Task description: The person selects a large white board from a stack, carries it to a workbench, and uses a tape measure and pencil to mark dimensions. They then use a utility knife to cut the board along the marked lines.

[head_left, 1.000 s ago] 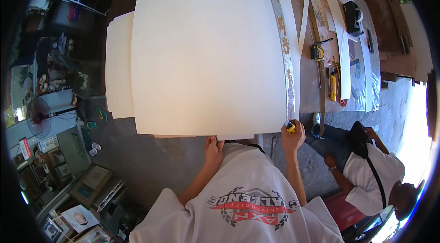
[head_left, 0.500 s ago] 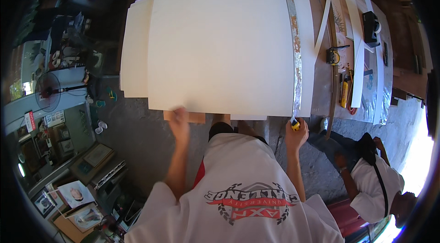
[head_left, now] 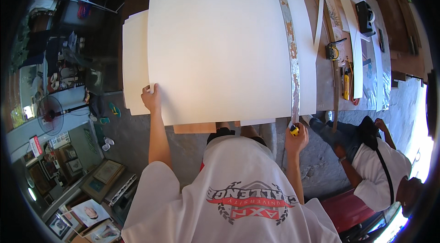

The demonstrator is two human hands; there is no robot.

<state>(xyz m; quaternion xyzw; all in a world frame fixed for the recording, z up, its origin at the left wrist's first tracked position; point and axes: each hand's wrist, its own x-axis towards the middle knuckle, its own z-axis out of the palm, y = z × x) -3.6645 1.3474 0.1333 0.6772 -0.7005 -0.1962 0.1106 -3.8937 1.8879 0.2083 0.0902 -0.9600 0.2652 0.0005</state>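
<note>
A large white board lies on top of a stack of pale sheets on the table. My left hand is at its left edge near the front corner, thumb and fingers closed on the edge. Along the right part of the board runs a long, worn metal straightedge, its near end reaching past the front edge. Just below that end, my right hand is wrapped round a small yellow-and-black tool. The palm hides most of the tool, so its kind is unclear.
Right of the board lie a tape measure, a yellow utility knife, narrow white strips and a black tape dispenser. A person sits at the right. Left stand a fan and framed pictures.
My left hand has moved left and away from me, from the board's front edge to its left edge. The board now sits slightly turned. My right hand still holds the yellow-and-black tool.
</note>
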